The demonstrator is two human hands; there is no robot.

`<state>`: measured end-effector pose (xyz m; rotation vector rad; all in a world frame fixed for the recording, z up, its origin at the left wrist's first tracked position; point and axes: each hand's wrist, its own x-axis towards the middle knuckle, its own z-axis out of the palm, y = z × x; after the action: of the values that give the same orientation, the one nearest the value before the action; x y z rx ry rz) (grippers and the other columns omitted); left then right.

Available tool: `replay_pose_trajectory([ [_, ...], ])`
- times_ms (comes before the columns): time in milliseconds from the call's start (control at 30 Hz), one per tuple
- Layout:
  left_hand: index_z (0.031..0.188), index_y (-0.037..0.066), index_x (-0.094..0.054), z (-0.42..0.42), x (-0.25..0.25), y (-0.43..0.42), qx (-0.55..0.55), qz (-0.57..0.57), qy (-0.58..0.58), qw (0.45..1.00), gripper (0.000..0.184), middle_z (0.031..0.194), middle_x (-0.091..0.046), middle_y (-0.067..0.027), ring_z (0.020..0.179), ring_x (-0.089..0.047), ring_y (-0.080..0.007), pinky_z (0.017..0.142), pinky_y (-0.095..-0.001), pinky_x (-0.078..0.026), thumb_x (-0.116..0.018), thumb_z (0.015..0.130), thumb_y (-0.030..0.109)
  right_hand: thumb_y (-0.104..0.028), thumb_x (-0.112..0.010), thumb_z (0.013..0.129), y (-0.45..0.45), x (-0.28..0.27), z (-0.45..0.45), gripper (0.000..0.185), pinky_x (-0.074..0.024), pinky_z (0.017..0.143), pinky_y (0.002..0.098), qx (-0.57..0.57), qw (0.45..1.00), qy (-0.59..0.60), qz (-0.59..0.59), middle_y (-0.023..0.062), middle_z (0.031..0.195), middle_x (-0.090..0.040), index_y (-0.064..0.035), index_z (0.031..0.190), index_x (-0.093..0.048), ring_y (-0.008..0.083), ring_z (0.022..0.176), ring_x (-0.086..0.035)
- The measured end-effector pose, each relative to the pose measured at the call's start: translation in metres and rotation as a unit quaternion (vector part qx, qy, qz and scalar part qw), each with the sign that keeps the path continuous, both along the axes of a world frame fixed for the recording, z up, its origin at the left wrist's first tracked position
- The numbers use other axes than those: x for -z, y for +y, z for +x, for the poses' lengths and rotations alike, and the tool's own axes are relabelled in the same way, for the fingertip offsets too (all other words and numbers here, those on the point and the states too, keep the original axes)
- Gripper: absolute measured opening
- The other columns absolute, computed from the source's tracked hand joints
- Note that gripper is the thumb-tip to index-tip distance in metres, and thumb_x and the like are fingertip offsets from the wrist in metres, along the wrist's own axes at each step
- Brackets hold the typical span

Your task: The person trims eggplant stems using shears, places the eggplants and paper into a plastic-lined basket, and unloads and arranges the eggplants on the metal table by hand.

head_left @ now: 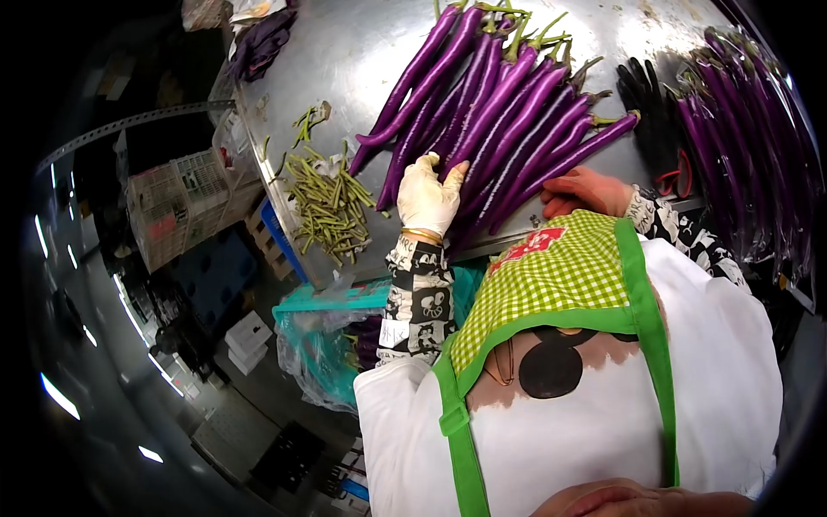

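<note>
A pile of long purple eggplants [508, 112] lies on the metal table, green stems pointing away from me. My left hand [428, 196], in a pale glove, has its thumb and fingers around the near end of one eggplant in the pile. Beside the pile's lower right side is my right hand [591, 191], in a reddish glove. Its fingers are curled together, and the apron's edge sits close below. Whatever they may hold is hidden. To the left lies a heap of cut green stem pieces [327, 207].
Bagged eggplants [749, 146] lie at the right, beside a black glove [648, 112] and red-handled scissors [676, 177]. Dark purple cloth-like material [261, 43] rests at the table's far left corner. Below the table's near edge stands a teal crate [332, 297] with plastic film; a pale crate [177, 202] is farther left.
</note>
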<state>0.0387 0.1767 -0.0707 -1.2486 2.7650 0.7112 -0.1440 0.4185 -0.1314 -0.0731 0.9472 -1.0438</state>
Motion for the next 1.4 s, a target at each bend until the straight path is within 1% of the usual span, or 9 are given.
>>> replay_pose_trajectory([
  [167, 0.099, 0.003, -0.07, 0.001, 0.003, -0.01, -0.009, 0.074, 0.018, 0.997, 0.045, 0.086, -0.068, -0.0154, 0.08, -0.066, -0.032, 0.072, -0.0413, -0.052, -0.067, 0.089, 0.047, -0.028, -0.055, 0.1, 0.008, 0.009, 0.006, 0.035, -0.0577, 0.077, 0.0291, 0.016, 0.995, 0.097, -0.036, 0.0155, 0.096, -0.069, 0.0037, 0.115, -0.058, 0.0195, 0.084, -0.07],
  [300, 0.104, 0.002, -0.069, 0.0, 0.0, -0.021, 0.017, 0.168, 0.009, 0.986, 0.045, 0.08, -0.07, -0.0124, 0.077, -0.068, -0.0288, 0.072, -0.04, -0.052, -0.066, 0.091, 0.045, -0.008, -0.065, 0.091, 0.02, 0.036, -0.001, 0.05, -0.0571, 0.087, 0.0356, -0.08, 0.962, 0.19, -0.178, 0.021, 0.114, -0.061, 0.0043, 0.134, -0.041, 0.0257, 0.097, -0.07],
  [433, 0.104, 0.001, -0.069, 0.006, 0.014, -0.036, 0.062, 0.224, -0.007, 0.973, 0.051, 0.117, -0.061, -0.0165, 0.102, -0.061, -0.0253, 0.083, -0.0359, -0.049, -0.077, 0.082, 0.046, -0.004, -0.065, 0.091, 0.018, 0.028, -0.005, 0.055, -0.0566, 0.09, 0.0364, -0.082, 0.969, 0.157, -0.172, 0.0228, 0.118, -0.059, 0.0023, 0.139, -0.038, 0.0266, 0.1, -0.07],
  [667, 0.099, 0.003, -0.066, 0.02, -0.047, -0.037, -0.078, 0.267, 0.267, 0.923, 0.021, 0.081, -0.061, 0.0005, 0.074, -0.057, -0.0103, 0.07, -0.0248, -0.047, -0.077, 0.086, 0.016, -0.019, -0.056, 0.1, 0.013, 0.013, 0.001, 0.04, -0.056, 0.086, 0.0319, -0.025, 0.996, 0.073, -0.045, 0.0196, 0.111, -0.065, 0.0029, 0.131, -0.046, 0.0222, 0.097, -0.07],
  [867, 0.101, 0.006, -0.068, 0.1, -0.005, -0.121, -0.195, -0.069, 0.297, 0.932, 0.016, 0.081, -0.062, 0.0048, 0.072, -0.052, -0.0065, 0.065, -0.0237, -0.044, -0.072, 0.092, 0.018, -0.032, -0.052, 0.101, -0.003, -0.025, 0.0, 0.039, -0.0561, 0.081, 0.0299, -0.024, 0.998, 0.031, 0.039, 0.0144, 0.107, -0.066, 0.003, 0.119, -0.055, 0.0203, 0.094, -0.069],
  [1067, 0.123, 0.009, -0.066, 0.131, 0.017, -0.146, -0.234, -0.295, -0.141, 0.916, 0.059, 0.108, -0.067, -0.0146, 0.1, -0.064, -0.031, 0.087, -0.0427, -0.05, -0.082, 0.075, 0.04, -0.03, -0.051, 0.102, 0.014, 0.008, 0.004, 0.038, -0.0558, 0.082, 0.0304, -0.006, 0.997, 0.075, -0.031, 0.0148, 0.11, -0.065, 0.0024, 0.121, -0.055, 0.0212, 0.097, -0.069],
  [1133, 0.122, 0.009, -0.065, 0.112, 0.005, -0.138, -0.146, -0.362, -0.08, 0.917, 0.061, 0.108, -0.068, -0.0134, 0.102, -0.063, -0.0326, 0.089, -0.0437, -0.049, -0.085, 0.071, 0.034, -0.03, -0.051, 0.102, 0.014, 0.003, 0.004, 0.038, -0.0558, 0.082, 0.0304, -0.002, 0.996, 0.075, -0.037, 0.0148, 0.11, -0.065, 0.0024, 0.121, -0.055, 0.0214, 0.098, -0.069],
  [1233, 0.119, 0.006, -0.066, 0.072, 0.016, -0.152, 0.031, -0.241, 0.178, 0.953, 0.058, 0.107, -0.068, -0.0131, 0.1, -0.063, -0.0331, 0.089, -0.0412, -0.05, -0.088, 0.066, 0.014, -0.018, -0.06, 0.096, 0.025, 0.024, 0.004, 0.046, -0.0542, 0.09, 0.0341, -0.067, 0.952, 0.211, -0.211, 0.0199, 0.114, -0.063, 0.0021, 0.134, -0.042, 0.0226, 0.101, -0.069],
  [1400, 0.136, 0.001, -0.053, -0.025, 0.038, -0.145, -0.058, 0.17, 0.27, 0.946, 0.062, 0.112, -0.065, -0.0117, 0.1, -0.063, -0.0192, 0.088, -0.0298, -0.052, -0.08, 0.081, 0.008, -0.014, -0.062, 0.096, 0.012, -0.007, 0.0, 0.052, -0.0544, 0.094, 0.0357, 0.005, 0.999, -0.02, -0.032, 0.0218, 0.114, -0.063, 0.0022, 0.139, -0.037, 0.0235, 0.103, -0.069],
])
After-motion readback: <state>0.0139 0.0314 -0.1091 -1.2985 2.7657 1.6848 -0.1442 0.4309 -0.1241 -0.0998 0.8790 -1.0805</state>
